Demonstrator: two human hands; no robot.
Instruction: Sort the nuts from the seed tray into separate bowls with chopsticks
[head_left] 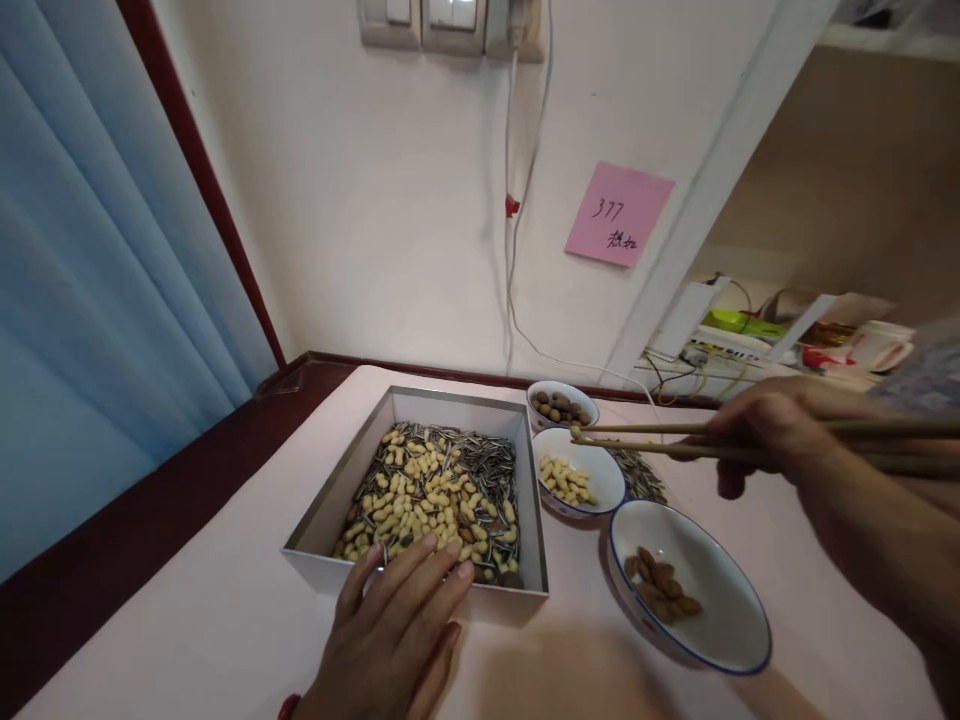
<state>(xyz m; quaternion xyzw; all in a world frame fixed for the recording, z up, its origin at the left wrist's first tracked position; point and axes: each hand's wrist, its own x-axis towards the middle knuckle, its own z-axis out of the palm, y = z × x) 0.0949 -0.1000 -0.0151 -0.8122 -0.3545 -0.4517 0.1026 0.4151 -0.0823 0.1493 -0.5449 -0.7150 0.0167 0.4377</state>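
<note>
My right hand (802, 460) grips a pair of wooden chopsticks (645, 429). Pinched between their tips is what looks like a small peanut (576, 433), just above a bowl (607, 470) of peanuts (566, 482). My left hand (401, 620) is open, its fingers stretched over the near wall of a square metal box (536, 540). Unshelled peanuts (420, 490) and striped sunflower seeds (480, 455) fill the box's floor, with a few brown nuts among them. Nearer to me stands a blue-rimmed bowl (720, 580) with several almonds (660, 588).
Behind the peanut bowl is a small bowl (534, 405) of round brown nuts (560, 408). Loose sunflower seeds (637, 475) lie on the pale tabletop (187, 620). White cables (513, 270) hang down the wall. A blue curtain (97, 230) is at left, a cluttered shelf at right.
</note>
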